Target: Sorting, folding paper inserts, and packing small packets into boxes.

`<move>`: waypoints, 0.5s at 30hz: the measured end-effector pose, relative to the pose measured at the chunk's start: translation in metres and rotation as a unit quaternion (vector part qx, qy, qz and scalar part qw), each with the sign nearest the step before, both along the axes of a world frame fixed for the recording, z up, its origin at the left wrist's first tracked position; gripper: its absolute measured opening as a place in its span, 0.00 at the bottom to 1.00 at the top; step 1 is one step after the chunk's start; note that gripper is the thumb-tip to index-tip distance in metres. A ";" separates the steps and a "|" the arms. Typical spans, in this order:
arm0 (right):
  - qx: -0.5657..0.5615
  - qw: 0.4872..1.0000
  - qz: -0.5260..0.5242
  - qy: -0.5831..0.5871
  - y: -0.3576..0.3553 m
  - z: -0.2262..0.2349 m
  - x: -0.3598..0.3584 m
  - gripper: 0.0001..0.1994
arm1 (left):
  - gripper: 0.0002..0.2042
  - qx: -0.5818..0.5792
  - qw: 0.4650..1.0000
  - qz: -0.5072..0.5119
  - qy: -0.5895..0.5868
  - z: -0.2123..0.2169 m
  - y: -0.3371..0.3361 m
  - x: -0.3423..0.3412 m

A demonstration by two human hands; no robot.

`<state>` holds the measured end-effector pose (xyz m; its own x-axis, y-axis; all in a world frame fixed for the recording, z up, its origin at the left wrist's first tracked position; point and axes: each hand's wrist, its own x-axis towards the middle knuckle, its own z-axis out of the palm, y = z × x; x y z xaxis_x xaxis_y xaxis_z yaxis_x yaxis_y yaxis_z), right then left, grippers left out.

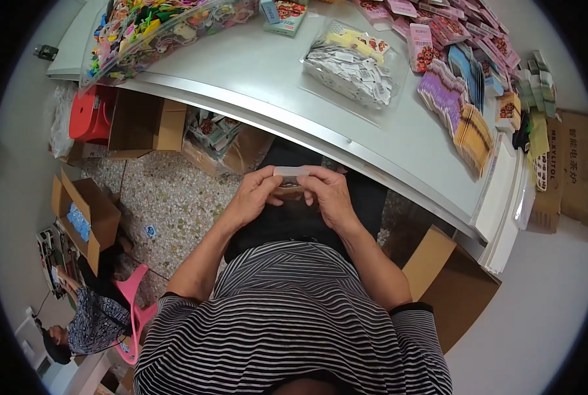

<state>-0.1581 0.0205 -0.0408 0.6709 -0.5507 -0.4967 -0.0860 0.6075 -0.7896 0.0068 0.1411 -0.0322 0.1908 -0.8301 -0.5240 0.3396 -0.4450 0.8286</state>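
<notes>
Both my hands meet in front of my chest, below the table's edge. Together they hold a small clear plastic packet (293, 174) by its ends. My left hand (253, 196) pinches the left end with thumb and fingers. My right hand (330, 194) pinches the right end. The packet's contents are too small to make out. Under my hands are my dark trousers and striped shirt.
A grey table (254, 72) carries a clear bag of white tags (353, 66), a bag of colourful items (162, 26) and rows of small packets (462, 99). Open cardboard boxes (83, 217) stand on the speckled floor. Another box (449, 283) is at my right. A seated person (86, 322) is at lower left.
</notes>
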 end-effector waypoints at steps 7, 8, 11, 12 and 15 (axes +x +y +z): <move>-0.129 0.991 0.029 0.017 0.001 0.031 -0.005 0.12 | 0.13 -0.065 0.993 0.087 0.054 0.014 -0.006 -0.005; -0.165 0.986 0.017 0.007 -0.009 0.040 -0.014 0.12 | 0.12 -0.092 0.992 0.079 0.032 0.030 -0.016 -0.010; -0.237 0.970 -0.042 0.023 -0.043 0.094 -0.041 0.12 | 0.12 -0.192 0.981 -0.016 -0.026 0.075 -0.068 -0.023; -0.271 0.960 -0.063 0.040 -0.058 0.107 -0.046 0.12 | 0.11 -0.217 0.976 -0.001 -0.005 0.082 -0.091 -0.032; -0.309 0.941 -0.127 0.053 -0.109 0.115 -0.065 0.13 | 0.11 -0.257 0.964 -0.063 -0.010 0.085 -0.162 -0.041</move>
<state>-0.2234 -0.0884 0.0741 0.4435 -0.8923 -0.0846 -0.0979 0.0457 -0.9941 -0.0342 -0.0214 0.0525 0.0767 -0.9965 -0.0343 0.2910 -0.0105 0.9567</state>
